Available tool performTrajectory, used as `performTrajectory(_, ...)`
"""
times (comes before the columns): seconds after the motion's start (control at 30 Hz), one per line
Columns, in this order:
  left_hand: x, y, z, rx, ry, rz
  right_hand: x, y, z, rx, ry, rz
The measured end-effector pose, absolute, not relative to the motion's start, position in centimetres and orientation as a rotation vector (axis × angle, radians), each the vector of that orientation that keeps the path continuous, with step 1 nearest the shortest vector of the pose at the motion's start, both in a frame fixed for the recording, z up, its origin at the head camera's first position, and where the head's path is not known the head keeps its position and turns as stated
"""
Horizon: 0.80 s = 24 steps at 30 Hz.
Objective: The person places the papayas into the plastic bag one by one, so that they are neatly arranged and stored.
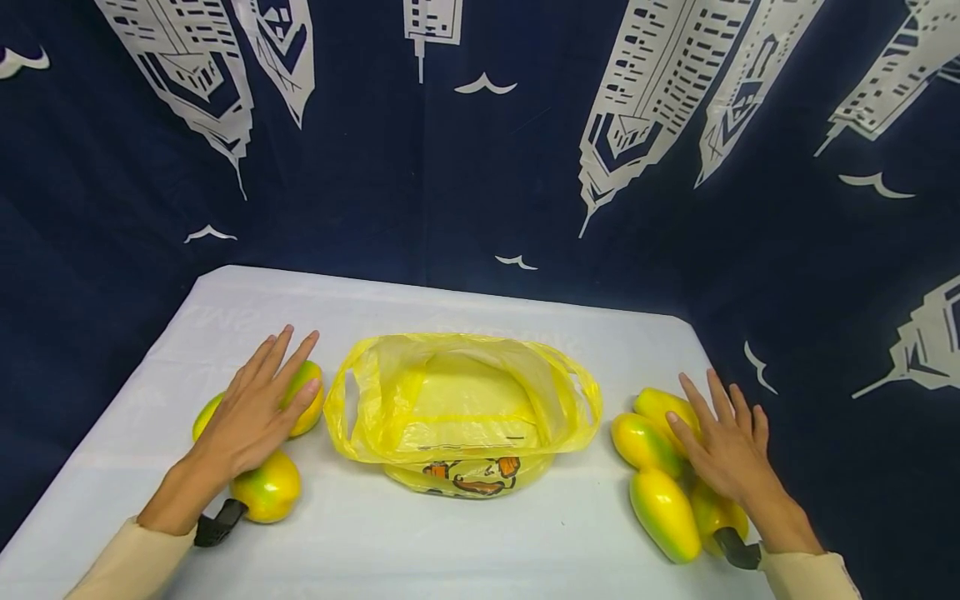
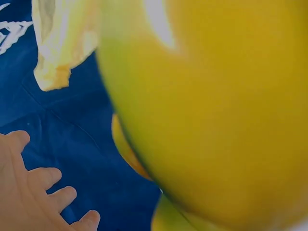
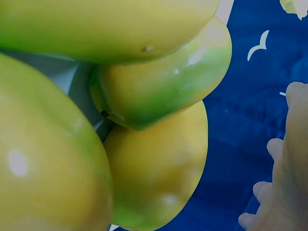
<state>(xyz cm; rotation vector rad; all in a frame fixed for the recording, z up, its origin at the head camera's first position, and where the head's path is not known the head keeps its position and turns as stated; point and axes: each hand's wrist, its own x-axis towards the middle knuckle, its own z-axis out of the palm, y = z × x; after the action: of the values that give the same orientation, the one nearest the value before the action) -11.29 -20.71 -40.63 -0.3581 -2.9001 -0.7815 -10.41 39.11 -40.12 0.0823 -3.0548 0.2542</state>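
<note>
An open yellow plastic bag (image 1: 461,408) stands in the middle of the white table (image 1: 480,317). My left hand (image 1: 258,408) lies flat, fingers straight, on yellow-green mangoes (image 1: 307,398) left of the bag; another mango (image 1: 267,490) sits by my wrist. My right hand (image 1: 723,442) rests with spread fingers on a cluster of several mangoes (image 1: 660,500) right of the bag. In the left wrist view one mango (image 2: 216,110) fills the frame, with fingers (image 2: 33,192) at lower left. The right wrist view shows mangoes (image 3: 154,159) close up, fingers (image 3: 284,187) at right.
A dark blue curtain (image 1: 480,142) printed with white towers and birds surrounds the table on three sides. The bag carries an orange and black cartoon print (image 1: 472,475) on its front. Bare tabletop lies in front of the bag and behind it.
</note>
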Motion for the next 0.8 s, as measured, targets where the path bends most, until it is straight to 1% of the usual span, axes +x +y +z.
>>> performTrajectory(0.33,-11.2,-19.1,-40.7,-0.414,-2.867,-1.081,-10.5,39.1,-40.2,0.098,-3.047,0.266)
performTrajectory(0.6,-11.8,-18.5,-41.5,-0.531,-2.740,-1.527,-10.5,39.1,-40.4,0.100,-3.057,0.296)
performTrajectory(0.8,-12.1,-17.9,-41.9,-0.499,-2.689,-1.826,-10.5,39.1,-40.5,0.121,-3.046,0.299)
